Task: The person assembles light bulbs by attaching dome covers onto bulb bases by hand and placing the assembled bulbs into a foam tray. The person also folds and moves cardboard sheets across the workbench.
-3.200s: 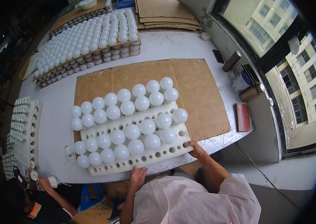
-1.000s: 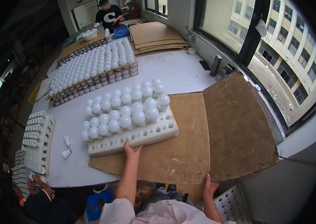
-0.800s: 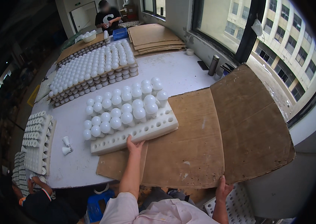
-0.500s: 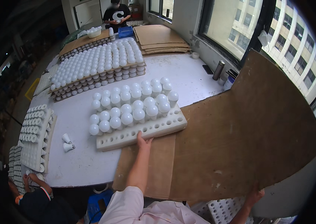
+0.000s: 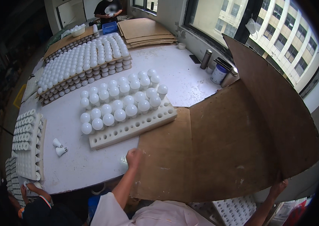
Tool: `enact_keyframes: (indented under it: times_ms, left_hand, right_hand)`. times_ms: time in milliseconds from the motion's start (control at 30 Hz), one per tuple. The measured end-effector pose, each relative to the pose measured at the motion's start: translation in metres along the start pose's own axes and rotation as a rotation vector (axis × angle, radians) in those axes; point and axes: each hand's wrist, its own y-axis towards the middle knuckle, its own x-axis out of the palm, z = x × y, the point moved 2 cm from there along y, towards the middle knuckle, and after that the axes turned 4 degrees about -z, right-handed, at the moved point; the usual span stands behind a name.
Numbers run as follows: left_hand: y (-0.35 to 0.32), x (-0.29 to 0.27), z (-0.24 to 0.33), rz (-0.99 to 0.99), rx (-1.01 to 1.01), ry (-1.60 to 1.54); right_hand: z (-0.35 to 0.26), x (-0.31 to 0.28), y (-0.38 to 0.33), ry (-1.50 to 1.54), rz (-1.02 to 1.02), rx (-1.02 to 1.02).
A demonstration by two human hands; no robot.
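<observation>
White tabletop [image 5: 159, 66] partly invisible beneath cardboard [image 5: 225, 145]

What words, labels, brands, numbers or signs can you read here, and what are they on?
None can be read.
Blue-and-white tub: any lettering is too small.
Dark shirt at the far end: any print is too blurred.
White bulbs and large cardboard sheet: no lettering visible.

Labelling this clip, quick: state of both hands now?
Left hand: blurred, beside the cardboard sheet; can't tell open or closed.
Right hand: closed, holding the cardboard sheet's near edge.
</observation>
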Motion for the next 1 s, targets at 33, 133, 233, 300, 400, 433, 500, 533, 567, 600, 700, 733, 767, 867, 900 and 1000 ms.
enact_keyframes:
  times_ms: [33,133,233,300,400,433,500,533,567,600,700,733,767,867,900,1000]
  left_hand:
    - [-0.048,-0.013,-0.01,0.268,0.379,0.405]
    - [-0.154,-0.042,-0.055,0.645,0.256,0.673]
    - [-0.182,-0.054,-0.097,0.265,-0.386,0.27]
    - [-0.192,-0.038,-0.103,-0.234,-0.551,-0.497]
    - [-0.201,-0.029,-0.101,-0.352,-0.326,-0.315]
    - [-0.209,-0.023,-0.094,-0.358,-0.33,-0.315]
    - [-0.227,-0.004,-0.07,-0.407,-0.317,-0.311]
    - [-0.233,0.004,-0.066,-0.406,-0.32,-0.307]
    - [-0.237,0.011,-0.064,-0.433,-0.293,-0.293]
    - [-0.24,0.018,-0.061,-0.462,-0.268,-0.279]
    - [-0.247,0.045,-0.04,-0.509,-0.176,-0.102]
    - [-0.249,0.054,-0.028,-0.531,-0.181,-0.092]
    - [-0.254,0.063,-0.012,-0.552,-0.111,-0.018]
    - [-0.259,0.08,0.033,-0.63,0.029,0.048]
    - [-0.259,0.084,0.05,-0.661,0.093,0.029]
    - [-0.248,0.082,0.111,-0.663,0.236,0.05]
  right_hand:
    - [0.0,-0.004,0.001,-0.009,-0.002,0.006]
    - [-0.005,-0.015,0.012,0.103,0.088,-0.035]
    - [-0.008,-0.023,0.028,0.186,0.138,-0.054]
    - [-0.003,-0.022,0.034,0.126,0.133,-0.053]
    - [0.004,-0.04,0.033,0.049,0.133,-0.046]
    - [0.006,-0.05,0.032,0.043,0.136,-0.046]
    - [0.009,-0.076,0.031,-0.026,0.146,-0.044]
    - [0.012,-0.086,0.032,-0.026,0.145,-0.038]
    - [0.013,-0.095,0.031,-0.048,0.159,-0.073]
    - [0.015,-0.101,0.028,-0.071,0.174,-0.107]
    - [0.02,-0.119,0.024,-0.269,0.183,-0.157]
    - [0.029,-0.128,0.023,-0.286,0.195,-0.143]
    - [0.04,-0.137,0.02,-0.333,0.22,-0.162]
    - [0.043,-0.141,0.006,-0.396,0.273,-0.21]
    - [0.04,-0.137,0.002,-0.322,0.312,-0.155]
    - [0.036,-0.133,-0.006,-0.262,0.347,-0.043]
